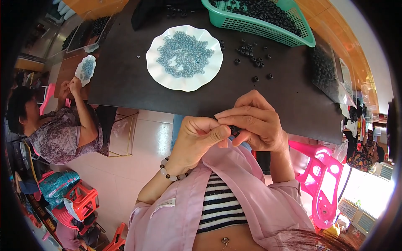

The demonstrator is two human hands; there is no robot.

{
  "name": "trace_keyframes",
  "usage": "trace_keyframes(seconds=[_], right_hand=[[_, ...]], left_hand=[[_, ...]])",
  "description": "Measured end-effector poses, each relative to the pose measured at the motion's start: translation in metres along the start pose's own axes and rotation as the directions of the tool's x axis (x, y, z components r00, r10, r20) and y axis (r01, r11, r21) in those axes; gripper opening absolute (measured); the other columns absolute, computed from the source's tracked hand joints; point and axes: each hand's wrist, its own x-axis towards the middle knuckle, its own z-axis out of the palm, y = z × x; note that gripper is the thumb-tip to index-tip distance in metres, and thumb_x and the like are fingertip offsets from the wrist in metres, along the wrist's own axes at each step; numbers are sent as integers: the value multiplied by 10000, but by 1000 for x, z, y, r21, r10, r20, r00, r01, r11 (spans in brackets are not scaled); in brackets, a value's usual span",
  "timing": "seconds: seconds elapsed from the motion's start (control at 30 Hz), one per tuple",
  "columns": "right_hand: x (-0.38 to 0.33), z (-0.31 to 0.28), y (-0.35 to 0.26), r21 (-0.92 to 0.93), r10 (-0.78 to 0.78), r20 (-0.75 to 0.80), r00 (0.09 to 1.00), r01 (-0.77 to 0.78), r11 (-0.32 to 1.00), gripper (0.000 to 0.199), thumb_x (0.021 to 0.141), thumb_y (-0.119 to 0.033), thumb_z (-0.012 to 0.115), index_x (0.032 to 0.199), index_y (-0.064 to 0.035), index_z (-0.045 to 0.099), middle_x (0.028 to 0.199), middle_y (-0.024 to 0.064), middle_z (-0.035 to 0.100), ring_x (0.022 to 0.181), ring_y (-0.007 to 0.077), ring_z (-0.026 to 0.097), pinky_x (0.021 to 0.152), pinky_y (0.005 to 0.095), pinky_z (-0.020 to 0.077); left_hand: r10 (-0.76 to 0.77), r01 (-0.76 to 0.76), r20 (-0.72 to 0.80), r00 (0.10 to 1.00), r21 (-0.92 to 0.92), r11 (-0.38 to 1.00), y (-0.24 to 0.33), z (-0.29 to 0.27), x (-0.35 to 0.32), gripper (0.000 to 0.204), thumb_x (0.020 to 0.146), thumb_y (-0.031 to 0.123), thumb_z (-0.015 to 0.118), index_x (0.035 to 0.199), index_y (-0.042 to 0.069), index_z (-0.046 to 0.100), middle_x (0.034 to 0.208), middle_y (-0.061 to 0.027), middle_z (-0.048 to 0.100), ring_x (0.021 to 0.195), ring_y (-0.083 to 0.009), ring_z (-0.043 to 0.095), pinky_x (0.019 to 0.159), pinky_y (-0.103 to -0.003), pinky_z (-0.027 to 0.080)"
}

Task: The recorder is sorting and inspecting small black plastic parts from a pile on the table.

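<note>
"Where's the piece being handled?"

"Between the two hands: a small black piece (235, 131), mostly covered. The left hand (200, 134) is at its 9 o'clock, thumb and forefinger pinched at its edge; the right hand (257, 123) comes in from 2 o'clock, fingertips curled around it."

"Which hand is nearer, and how does its long axis lie?"

"Both touch it, so neither is clearly nearer. The fingers hide too much to tell its axis."

"And the things around?"

"At 11 o'clock from the hands, well apart, a white scalloped plate (188, 85) bears translucent bluish rings (190, 48); the left hand is nearer that. Toward 12 to 1 o'clock, loose black pieces (258, 64) lie on the dark table (130, 71), nearer the right hand. Beyond them is a green perforated basket (259, 30) of similar black pieces."

"Anything inside the left palm?"

"Can't tell; its back and thumb hide that."
</note>
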Motion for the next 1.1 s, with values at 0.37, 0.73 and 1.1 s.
trace_keyframes(seconds=[0.37,0.73,1.1], right_hand=[[1,-6,-8,-128,-58,1,998,58,990,417,680,-415,670,897,-68,746,916,-9,718,740,180,506,618,267,458],[-4,2,-8,-140,-97,-68,993,87,986,297,704,-302,703,881,-68,744,918,7,719,785,190,514,639,284,484],[-9,6,18,-104,-62,-94,994,52,993,473,840,-503,583,914,-63,742,958,7,715,803,191,512,672,280,477]], left_hand=[[-39,39,-11,999,11,999,3,5,-4,230,884,201,694,794,-11,700,671,-61,658,614,-87,598,589,-218,470],[28,-30,16,999,143,989,7,6,-6,226,877,194,700,801,-19,693,705,-68,662,659,-94,602,628,-221,478],[17,-19,-73,997,-27,999,-15,0,9,239,863,240,717,814,6,706,695,-49,667,652,-90,616,629,-216,484]])
